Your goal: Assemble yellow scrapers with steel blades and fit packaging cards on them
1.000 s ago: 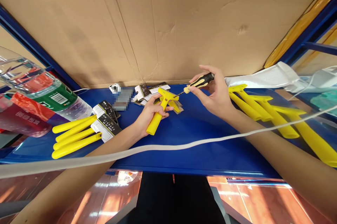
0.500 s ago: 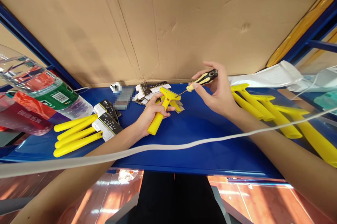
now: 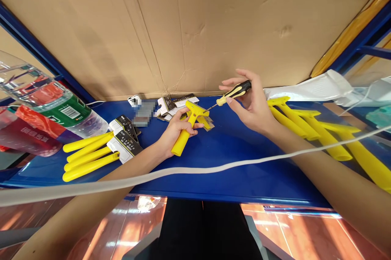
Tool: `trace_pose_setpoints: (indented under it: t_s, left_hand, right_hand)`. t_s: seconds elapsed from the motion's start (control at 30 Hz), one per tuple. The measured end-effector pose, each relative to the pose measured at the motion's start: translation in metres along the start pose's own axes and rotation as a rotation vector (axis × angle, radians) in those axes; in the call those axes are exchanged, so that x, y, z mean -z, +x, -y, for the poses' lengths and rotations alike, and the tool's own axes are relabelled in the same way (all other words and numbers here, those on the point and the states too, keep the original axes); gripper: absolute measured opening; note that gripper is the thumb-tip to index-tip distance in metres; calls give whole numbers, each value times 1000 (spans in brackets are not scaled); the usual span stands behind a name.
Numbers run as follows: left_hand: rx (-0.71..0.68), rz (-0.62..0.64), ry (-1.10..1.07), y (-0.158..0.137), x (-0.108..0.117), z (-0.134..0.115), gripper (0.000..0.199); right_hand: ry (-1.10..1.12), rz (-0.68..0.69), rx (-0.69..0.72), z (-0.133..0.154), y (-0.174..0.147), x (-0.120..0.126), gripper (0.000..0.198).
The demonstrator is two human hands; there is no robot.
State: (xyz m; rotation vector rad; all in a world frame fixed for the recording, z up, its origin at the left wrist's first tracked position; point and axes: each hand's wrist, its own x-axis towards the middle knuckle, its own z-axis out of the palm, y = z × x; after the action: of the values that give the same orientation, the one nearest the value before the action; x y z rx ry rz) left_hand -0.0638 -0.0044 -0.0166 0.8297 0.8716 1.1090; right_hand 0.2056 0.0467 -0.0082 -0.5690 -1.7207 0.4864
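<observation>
My left hand (image 3: 173,132) is closed around a yellow T-shaped scraper handle (image 3: 182,141), its head tilted up and away from me. In my right hand (image 3: 251,106) is a black and cream screwdriver (image 3: 233,91), held between thumb and fingers, with some fingertips lifted off it. The screwdriver's tip meets the right end of the scraper handle's head; whether a screw sits there is too small to tell. Just behind my left hand lie yellow pieces with thin blades (image 3: 205,122), partly hidden, beside black and white cardboard packaging (image 3: 171,105).
Several carded yellow handles (image 3: 91,166) lie at left, near a large water bottle (image 3: 67,107). Several bare yellow T-shaped handles (image 3: 311,125) lie at right. A white cord (image 3: 198,170) crosses in front over both forearms. Cardboard (image 3: 214,27) walls the back of the blue table (image 3: 214,186).
The fingers of my right hand have loosened and spread a little on the screwdriver, which has shifted slightly left. My left hand and the scraper handle stay nearly still.
</observation>
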Motion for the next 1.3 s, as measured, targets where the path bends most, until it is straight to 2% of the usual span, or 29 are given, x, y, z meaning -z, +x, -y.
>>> trace_pose_setpoints:
  t_s: [0.1, 0.27, 0.37, 0.57, 0.8, 0.93, 1.3]
  left_hand:
    - [22, -25, -10, -2, -1, -4, 89]
    - [23, -15, -17, -3, -1, -5, 90]
    - [12, -19, -31, -2, -1, -3, 88]
    - [17, -15, -32, -2, 1, -3, 88]
    - [2, -29, -21, -3, 0, -4, 87]
    - [-3, -28, -3, -1, -1, -1, 90]
    - [-12, 2, -31, 3, 3, 5, 95]
  right_hand:
    - [25, 35, -23, 1, -1, -3, 76]
    - [-27, 1, -46, 3, -3, -4, 51]
    - [-34, -24, -48, 3, -2, -3, 56]
    - [63, 57, -66, 2, -1, -4, 79]
    - [64, 59, -47, 4, 0, -3, 64]
    - [67, 12, -57, -1, 2, -2, 66]
    - [-73, -96, -25, -3, 3, 0, 56]
